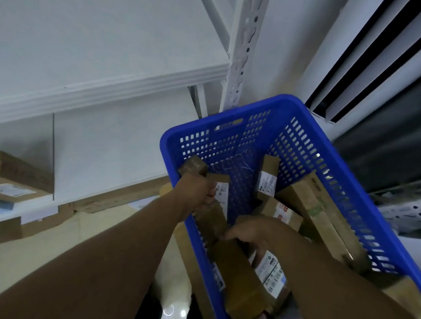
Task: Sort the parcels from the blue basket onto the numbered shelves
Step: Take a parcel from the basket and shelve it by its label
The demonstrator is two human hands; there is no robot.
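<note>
Left hand (198,192) grips a long carton (213,216) at the blue basket (233,103) rim, centre frame. Right hand (251,233) lands on a second carton (241,276), grip unclear. Plenty of parcels (313,206) left inside; a few boxes (16,178) already on the lower-left shelf (35,209).

- White wall (281,52) at the back, meeting a white slatted panel (376,58) with dark gaps at upper right.
- Pale glossy floor (87,228) below, with bright light spots (169,310).
</note>
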